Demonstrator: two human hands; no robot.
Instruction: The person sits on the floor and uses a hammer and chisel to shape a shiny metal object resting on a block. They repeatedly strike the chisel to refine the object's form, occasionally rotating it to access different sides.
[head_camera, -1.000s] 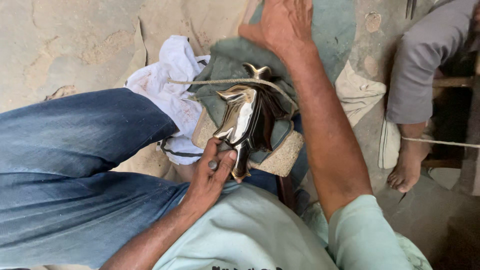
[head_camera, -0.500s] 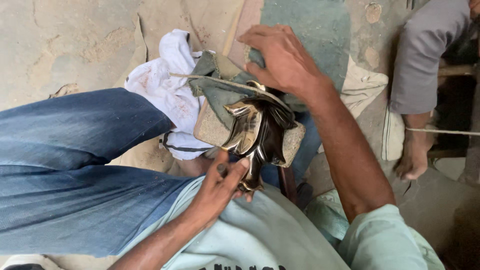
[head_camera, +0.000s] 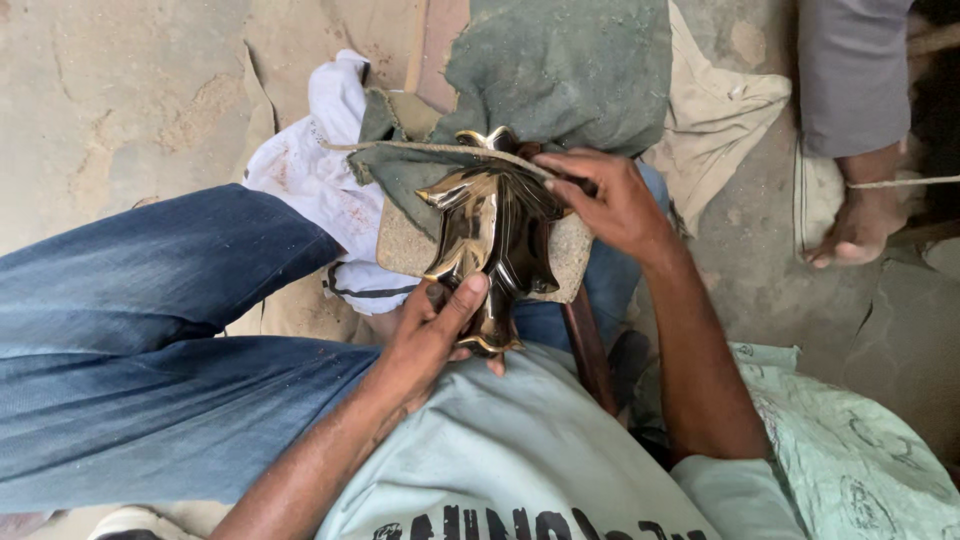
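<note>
A shiny brass leaf-shaped piece (head_camera: 487, 235) lies on a tan pad (head_camera: 405, 245) across my lap. My left hand (head_camera: 435, 330) grips the piece at its lower stem end, thumb on top. My right hand (head_camera: 610, 200) rests on the piece's upper right side, fingers curled over its edge and over a dark green cloth (head_camera: 560, 70). A thin cord (head_camera: 440, 148) runs across the top of the piece.
A white cloth (head_camera: 310, 170) lies under the pad on the left. A beige cloth (head_camera: 715, 115) lies on the cracked concrete floor (head_camera: 120, 90). Another person's foot (head_camera: 855, 225) and grey trouser leg (head_camera: 850, 70) are at the upper right. My jeans leg (head_camera: 150, 330) fills the left.
My right hand came back from the far cloth to the brass piece's upper right edge. My left hand stayed at the stem end.
</note>
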